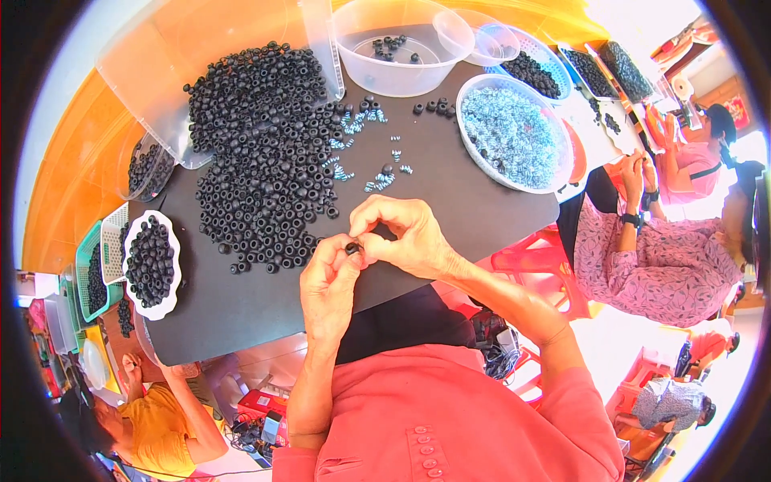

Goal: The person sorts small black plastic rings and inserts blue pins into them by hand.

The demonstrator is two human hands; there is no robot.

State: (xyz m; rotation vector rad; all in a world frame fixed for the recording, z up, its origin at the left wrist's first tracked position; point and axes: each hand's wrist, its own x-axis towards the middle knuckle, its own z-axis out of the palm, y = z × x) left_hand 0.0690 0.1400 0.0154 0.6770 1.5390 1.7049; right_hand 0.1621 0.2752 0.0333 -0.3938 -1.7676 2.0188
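Hands (328, 281) tog., blk ring (352, 249) btwn.

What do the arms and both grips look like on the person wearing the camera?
The left grip and right grip are bare hands with fingers and thumbs. I see no gloves, watch or bracelet. The forearms are bare too, coming out of plain coral-red sleeves.

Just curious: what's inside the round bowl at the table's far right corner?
The round bowl holds a heap of small pale blue pieces, with a few dark bits along its left side. The heap covers the bottom, so anything buried there cannot be seen.
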